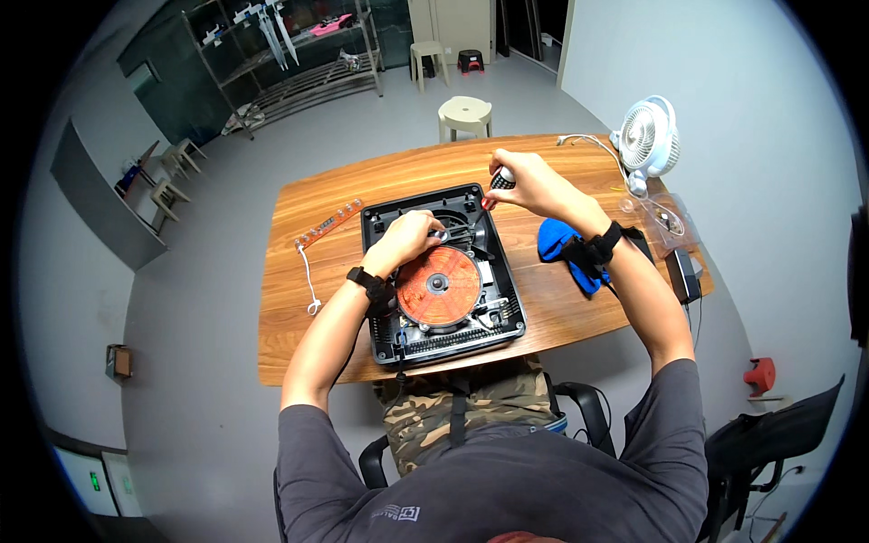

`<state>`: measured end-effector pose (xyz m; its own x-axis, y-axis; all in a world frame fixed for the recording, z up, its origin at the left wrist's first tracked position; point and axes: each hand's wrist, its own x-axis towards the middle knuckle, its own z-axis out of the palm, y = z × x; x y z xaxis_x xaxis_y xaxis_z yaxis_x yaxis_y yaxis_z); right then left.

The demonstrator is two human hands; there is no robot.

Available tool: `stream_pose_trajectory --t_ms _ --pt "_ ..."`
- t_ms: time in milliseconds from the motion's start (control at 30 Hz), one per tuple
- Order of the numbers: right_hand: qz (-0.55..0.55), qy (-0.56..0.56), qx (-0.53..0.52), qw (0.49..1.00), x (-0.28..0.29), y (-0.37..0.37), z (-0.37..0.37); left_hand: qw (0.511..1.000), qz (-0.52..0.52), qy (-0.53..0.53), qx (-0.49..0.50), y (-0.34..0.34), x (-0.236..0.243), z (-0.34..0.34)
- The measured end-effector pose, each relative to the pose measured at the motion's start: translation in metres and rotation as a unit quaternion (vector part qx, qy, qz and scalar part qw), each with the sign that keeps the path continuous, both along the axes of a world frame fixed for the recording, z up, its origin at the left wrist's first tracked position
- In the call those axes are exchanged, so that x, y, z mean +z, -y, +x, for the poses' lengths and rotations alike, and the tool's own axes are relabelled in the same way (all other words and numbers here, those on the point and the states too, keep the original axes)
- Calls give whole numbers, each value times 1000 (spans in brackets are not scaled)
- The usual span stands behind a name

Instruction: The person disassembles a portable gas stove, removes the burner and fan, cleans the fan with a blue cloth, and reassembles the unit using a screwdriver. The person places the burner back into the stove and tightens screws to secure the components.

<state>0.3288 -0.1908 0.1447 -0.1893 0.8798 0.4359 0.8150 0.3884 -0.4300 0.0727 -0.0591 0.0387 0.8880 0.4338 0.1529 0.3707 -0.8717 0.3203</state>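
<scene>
An opened induction cooker (513,312) lies on the wooden table, its black casing holding a round orange-red coil (441,282). Beyond the coil, a black fan area is partly covered by my hands. My left hand (409,239) reaches over the coil's far left edge with its fingers curled together. A small pale, shiny spot shows at those fingertips, too small to name. My right hand (536,185) is raised at the far right corner of the casing, wrapped round a screwdriver (501,181) with a dark handle and some red. Its thin shaft slants down-left toward the fan area.
Left of the cooker lies an orange power strip (328,226) with a white cable. On the right are a blue cloth item (554,241), a white fan (644,138), a clear plastic tray (668,222) and a black box (683,276). A stool (465,112) stands beyond the table.
</scene>
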Motion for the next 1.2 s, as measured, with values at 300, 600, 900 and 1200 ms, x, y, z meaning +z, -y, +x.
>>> stream_pose_trajectory --t_ms 300,600,900,1200 --pt "-44 -1 15 999 3 -7 -3 999 20 30 -8 -5 -12 1" --pt "-70 -6 24 997 4 -10 -9 1000 14 24 -3 -6 -14 2" --pt "-88 120 57 987 12 -32 -21 1000 12 23 -8 -7 -15 2" --pt "-115 172 22 978 15 -56 -33 1000 6 18 -14 -8 -14 4"
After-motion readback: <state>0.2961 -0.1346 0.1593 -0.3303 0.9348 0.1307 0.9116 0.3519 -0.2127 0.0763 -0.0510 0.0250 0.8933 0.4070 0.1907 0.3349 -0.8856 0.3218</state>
